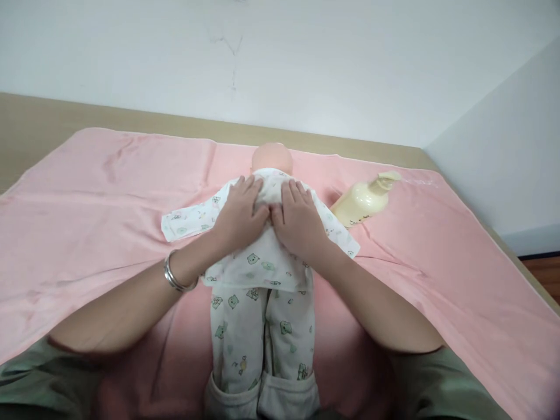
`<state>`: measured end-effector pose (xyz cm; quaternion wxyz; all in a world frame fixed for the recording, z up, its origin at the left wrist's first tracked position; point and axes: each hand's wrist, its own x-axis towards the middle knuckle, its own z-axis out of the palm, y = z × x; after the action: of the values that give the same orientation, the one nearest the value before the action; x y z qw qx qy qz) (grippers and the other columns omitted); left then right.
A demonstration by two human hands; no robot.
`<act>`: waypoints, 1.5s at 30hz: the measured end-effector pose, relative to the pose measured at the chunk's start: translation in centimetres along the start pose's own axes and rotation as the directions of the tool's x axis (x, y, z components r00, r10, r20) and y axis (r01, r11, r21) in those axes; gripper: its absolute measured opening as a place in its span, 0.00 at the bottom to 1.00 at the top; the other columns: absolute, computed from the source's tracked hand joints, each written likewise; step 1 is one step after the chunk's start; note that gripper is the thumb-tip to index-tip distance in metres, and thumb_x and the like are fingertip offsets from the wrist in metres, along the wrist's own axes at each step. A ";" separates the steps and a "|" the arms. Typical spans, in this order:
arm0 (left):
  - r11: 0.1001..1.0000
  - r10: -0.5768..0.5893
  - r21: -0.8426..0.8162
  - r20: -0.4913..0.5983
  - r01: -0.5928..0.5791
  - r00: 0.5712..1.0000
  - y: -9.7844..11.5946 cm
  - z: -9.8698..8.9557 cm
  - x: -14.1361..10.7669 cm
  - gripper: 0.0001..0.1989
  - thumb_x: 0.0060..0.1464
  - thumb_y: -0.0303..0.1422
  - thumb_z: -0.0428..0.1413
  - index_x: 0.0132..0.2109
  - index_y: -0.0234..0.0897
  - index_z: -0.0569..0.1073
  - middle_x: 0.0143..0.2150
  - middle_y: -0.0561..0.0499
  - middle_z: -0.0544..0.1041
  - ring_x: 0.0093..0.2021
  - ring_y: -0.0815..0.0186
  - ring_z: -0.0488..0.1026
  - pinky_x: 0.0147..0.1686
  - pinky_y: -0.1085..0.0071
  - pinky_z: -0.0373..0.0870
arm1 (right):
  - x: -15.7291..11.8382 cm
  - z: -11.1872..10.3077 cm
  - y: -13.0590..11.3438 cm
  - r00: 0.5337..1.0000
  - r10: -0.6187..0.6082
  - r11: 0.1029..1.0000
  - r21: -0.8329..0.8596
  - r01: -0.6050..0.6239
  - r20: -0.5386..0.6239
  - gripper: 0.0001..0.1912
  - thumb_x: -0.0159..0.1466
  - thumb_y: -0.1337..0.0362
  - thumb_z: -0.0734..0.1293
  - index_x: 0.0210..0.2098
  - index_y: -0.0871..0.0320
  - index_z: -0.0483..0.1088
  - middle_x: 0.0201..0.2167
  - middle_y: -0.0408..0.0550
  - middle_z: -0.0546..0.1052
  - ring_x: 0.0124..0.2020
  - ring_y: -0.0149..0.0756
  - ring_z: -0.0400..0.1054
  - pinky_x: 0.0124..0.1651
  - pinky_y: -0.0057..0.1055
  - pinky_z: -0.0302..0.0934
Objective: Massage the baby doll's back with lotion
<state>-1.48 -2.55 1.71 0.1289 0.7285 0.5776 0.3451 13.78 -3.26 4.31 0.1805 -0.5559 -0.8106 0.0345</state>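
A pale wood-toned bench (pixel 30 125) carries a broad pink cloth (pixel 109 233), which leaves a bare strip of it along the far edge and at the far left corner. The cloth is creased, with folds across its left half and ripples on the right. On its middle lies a doll (pixel 266 268), head toward the far edge and legs toward the near one. Right of it, a cream pump bottle (pixel 363 201) lies tipped over, nozzle pointing right, beside a pale streak (pixel 422 182).

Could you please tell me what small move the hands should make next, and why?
Perhaps ease the left hand and right hand gently outward across the patterned top, since both lie palm-down on it, thumbs close together near its middle.
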 end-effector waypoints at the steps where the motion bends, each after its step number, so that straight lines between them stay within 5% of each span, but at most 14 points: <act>1: 1.000 -0.012 -0.006 0.011 0.012 1.000 -0.5 -0.3 0.7 0.32 0.59 0.38 0.47 0.67 0.27 0.65 0.72 0.35 0.64 0.74 0.44 0.56 0.74 0.43 0.53 | -0.8 0.3 -0.6 0.999 -0.027 0.999 -0.027 0.027 -0.020 0.34 0.73 0.59 0.53 0.71 0.77 0.52 0.73 0.71 0.55 0.76 0.60 0.44 0.77 0.59 0.42; 5: 1.000 0.029 0.007 -0.009 -0.029 1.000 -1.0 -0.3 1.3 0.29 0.62 0.40 0.44 0.65 0.31 0.67 0.68 0.36 0.68 0.71 0.46 0.62 0.72 0.42 0.56 | -2.6 1.1 -1.8 0.982 -0.155 0.986 -0.086 0.146 -0.112 0.31 0.72 0.62 0.53 0.69 0.74 0.57 0.71 0.70 0.59 0.75 0.60 0.49 0.75 0.59 0.48; 9: 0.994 0.071 0.087 -0.047 -0.067 0.996 0.9 0.8 -1.4 0.30 0.66 0.36 0.39 0.69 0.22 0.60 0.73 0.29 0.59 0.76 0.41 0.51 0.73 0.38 0.50 | -0.6 0.6 -0.1 0.990 -0.117 0.993 0.003 0.118 -0.082 0.29 0.72 0.64 0.53 0.67 0.74 0.61 0.70 0.67 0.62 0.74 0.54 0.52 0.76 0.53 0.48; 13: 0.992 0.095 0.084 -0.020 -0.093 0.995 2.1 1.1 -2.8 0.30 0.65 0.34 0.42 0.70 0.24 0.60 0.75 0.30 0.54 0.78 0.42 0.45 0.73 0.37 0.48 | 1.2 -0.1 1.1 0.996 -0.065 0.997 0.039 0.067 -0.053 0.30 0.73 0.62 0.51 0.68 0.73 0.59 0.72 0.63 0.59 0.75 0.52 0.49 0.77 0.53 0.43; 17: 1.000 0.030 0.004 -0.005 -0.030 1.000 0.6 0.7 -0.9 0.30 0.63 0.33 0.43 0.69 0.28 0.61 0.74 0.35 0.58 0.77 0.45 0.50 0.74 0.41 0.49 | -0.7 0.3 -0.4 0.997 -0.061 0.996 -0.067 0.057 -0.052 0.31 0.74 0.61 0.52 0.70 0.76 0.55 0.72 0.69 0.57 0.75 0.58 0.50 0.76 0.57 0.47; 23: 0.998 0.040 -0.042 -0.141 -0.047 0.989 -0.7 1.3 0.0 0.25 0.65 0.34 0.42 0.65 0.36 0.66 0.70 0.39 0.67 0.72 0.48 0.60 0.73 0.42 0.54 | -1.9 0.6 -1.1 0.982 -0.169 0.978 -0.138 0.157 -0.084 0.29 0.73 0.63 0.53 0.67 0.74 0.62 0.68 0.70 0.65 0.72 0.57 0.57 0.72 0.56 0.57; 30: 0.997 0.079 -0.005 -0.101 -0.080 0.992 1.6 1.5 -2.8 0.30 0.62 0.32 0.43 0.70 0.28 0.61 0.75 0.37 0.57 0.78 0.47 0.47 0.76 0.43 0.45 | 1.6 -0.4 1.5 0.997 -0.078 0.997 -0.004 0.078 -0.019 0.35 0.71 0.59 0.57 0.70 0.77 0.54 0.73 0.68 0.55 0.76 0.55 0.46 0.78 0.51 0.41; 38: 0.993 -0.042 -0.119 -0.139 0.026 0.989 -1.1 1.4 0.0 0.31 0.58 0.29 0.43 0.67 0.35 0.66 0.72 0.43 0.64 0.75 0.54 0.57 0.76 0.50 0.49 | -2.2 0.7 -1.9 0.993 -0.098 0.991 -0.093 0.092 -0.067 0.32 0.73 0.60 0.56 0.71 0.72 0.55 0.73 0.70 0.56 0.75 0.64 0.47 0.74 0.62 0.47; 45: 0.988 -0.058 -0.152 -0.196 0.029 0.979 -0.9 1.9 -0.6 0.29 0.59 0.33 0.44 0.66 0.35 0.68 0.72 0.43 0.65 0.75 0.54 0.57 0.77 0.52 0.49 | 0.9 -0.3 1.1 0.990 -0.134 0.988 0.075 0.131 0.038 0.34 0.73 0.54 0.54 0.73 0.64 0.52 0.76 0.59 0.50 0.78 0.53 0.39 0.78 0.58 0.37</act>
<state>-0.93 -2.45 -0.44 0.1316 0.6657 0.5762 0.4555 14.57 -2.05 4.51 0.1853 -0.4929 -0.8478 0.0636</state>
